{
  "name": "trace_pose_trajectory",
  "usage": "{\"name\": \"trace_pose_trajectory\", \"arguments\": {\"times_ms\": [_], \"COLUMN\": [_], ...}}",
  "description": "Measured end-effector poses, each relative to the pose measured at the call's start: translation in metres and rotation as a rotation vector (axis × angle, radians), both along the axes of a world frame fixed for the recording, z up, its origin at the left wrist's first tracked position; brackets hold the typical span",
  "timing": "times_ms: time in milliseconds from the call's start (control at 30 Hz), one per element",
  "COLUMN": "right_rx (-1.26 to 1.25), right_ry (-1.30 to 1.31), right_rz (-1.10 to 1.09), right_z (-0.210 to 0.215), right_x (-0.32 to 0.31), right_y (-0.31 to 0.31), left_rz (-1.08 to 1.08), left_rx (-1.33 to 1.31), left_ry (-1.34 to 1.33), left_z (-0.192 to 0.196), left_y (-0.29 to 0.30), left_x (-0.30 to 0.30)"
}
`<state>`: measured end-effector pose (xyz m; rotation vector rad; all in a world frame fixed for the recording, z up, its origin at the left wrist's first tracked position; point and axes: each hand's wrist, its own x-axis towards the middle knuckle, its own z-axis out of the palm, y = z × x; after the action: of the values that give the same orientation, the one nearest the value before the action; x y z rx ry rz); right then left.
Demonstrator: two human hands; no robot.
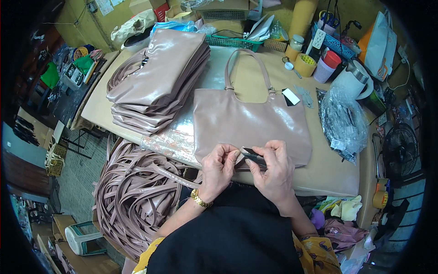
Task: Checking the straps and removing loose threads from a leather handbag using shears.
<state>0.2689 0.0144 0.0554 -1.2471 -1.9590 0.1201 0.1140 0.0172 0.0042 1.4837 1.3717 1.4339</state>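
A glossy mauve handbag (251, 124) lies flat on the table before me, its looped handle pointing away and a white tag (290, 96) by the right handle base. Above its near edge, my left hand (218, 170) pinches a small pale piece (240, 156), perhaps a strap end; the fingers hide most of it. My right hand (276, 171) grips a flat black object (254, 158) between thumb and fingers, its tip meeting that piece. Whether this is a tool or a part, I cannot tell. A mauve strap (175, 175) runs from the left toward my left wrist.
Several matching bags are stacked (159, 68) at the left of the table. Below them sits a big heap of straps (132, 196). To the right lie a clear plastic bundle (344, 121), a kettle (353, 77) and a tape roll (305, 65). A green basket (232, 42) stands behind.
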Motion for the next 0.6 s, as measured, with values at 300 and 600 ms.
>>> {"name": "trace_pose_trajectory", "arguments": {"times_ms": [300,600], "right_rx": [-0.03,0.129], "right_ry": [-0.021,-0.012], "right_rz": [0.002,0.053], "right_z": [0.001,-0.019], "right_x": [-0.001,-0.003], "right_y": [-0.001,0.002], "left_rz": [0.011,0.074], "left_rx": [0.162,0.381], "left_ry": [0.157,0.291], "left_z": [0.003,0.004], "left_y": [-0.001,-0.003], "left_x": [0.004,0.004]}}
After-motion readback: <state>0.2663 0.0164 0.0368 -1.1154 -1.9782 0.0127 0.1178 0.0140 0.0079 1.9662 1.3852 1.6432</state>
